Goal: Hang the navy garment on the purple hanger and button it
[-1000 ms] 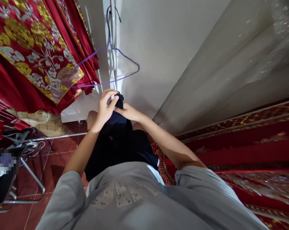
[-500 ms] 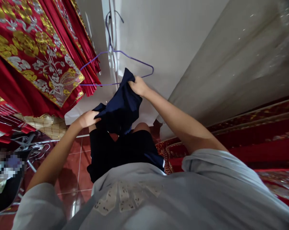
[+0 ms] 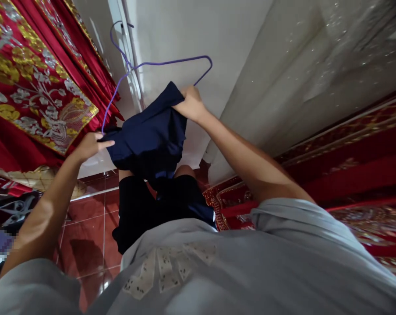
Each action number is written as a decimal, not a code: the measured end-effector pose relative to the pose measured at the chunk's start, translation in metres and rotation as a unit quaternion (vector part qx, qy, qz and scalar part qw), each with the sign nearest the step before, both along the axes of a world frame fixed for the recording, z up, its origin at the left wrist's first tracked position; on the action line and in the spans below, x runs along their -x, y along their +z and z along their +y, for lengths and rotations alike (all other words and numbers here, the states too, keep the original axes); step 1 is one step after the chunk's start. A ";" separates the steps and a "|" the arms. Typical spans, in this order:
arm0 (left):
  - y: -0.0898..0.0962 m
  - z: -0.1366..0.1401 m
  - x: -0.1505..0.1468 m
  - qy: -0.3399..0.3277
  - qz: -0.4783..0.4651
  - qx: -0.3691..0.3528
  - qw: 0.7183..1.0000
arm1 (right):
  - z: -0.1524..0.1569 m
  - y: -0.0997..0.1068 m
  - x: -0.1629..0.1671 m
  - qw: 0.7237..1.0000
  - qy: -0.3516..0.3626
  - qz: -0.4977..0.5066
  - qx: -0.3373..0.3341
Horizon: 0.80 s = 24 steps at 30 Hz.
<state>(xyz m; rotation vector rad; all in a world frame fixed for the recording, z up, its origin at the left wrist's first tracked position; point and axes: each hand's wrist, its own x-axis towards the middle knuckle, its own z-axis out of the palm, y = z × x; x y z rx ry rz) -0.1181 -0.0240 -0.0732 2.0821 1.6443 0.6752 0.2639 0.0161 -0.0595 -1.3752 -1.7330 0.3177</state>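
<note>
A dark navy garment point(image 3: 148, 135) is stretched between my two hands; its exact kind is unclear. My left hand point(image 3: 92, 145) pinches its left end, right where the left arm of a purple wire hanger point(image 3: 171, 62) runs down to the cloth. At the garment's upper right corner, my right hand point(image 3: 192, 105) is closed on the fabric, close to the hanger's right end. The hanger's lower bar is hidden by the garment. Its hook reaches up against the pale wall, and I cannot tell whether it hangs on anything.
Red cloth with gold and silver embroidery point(image 3: 37, 78) hangs at the left. Grey sheeting point(image 3: 283, 87) covers something on the right, above red patterned fabric point(image 3: 332, 175). Red floor tiles point(image 3: 86, 245) show below. A partly blurred dark object stands at lower left.
My left hand has moved left and up, pulling the garment wider. The hanger has tilted, its left arm swinging down toward my left hand. The view has shifted to the right.
</note>
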 end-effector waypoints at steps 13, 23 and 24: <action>0.037 -0.049 -0.003 -0.050 0.063 -0.262 0.962 | 0.026 -0.026 -0.002 0.999 0.024 -0.001 -0.036; 0.056 0.011 -0.047 -0.113 -0.043 -0.311 0.943 | 0.012 -0.041 0.017 0.997 0.048 0.031 -0.046; 0.057 0.023 -0.051 -0.105 -0.058 -0.297 0.947 | 0.007 -0.038 0.015 0.997 0.046 0.037 -0.050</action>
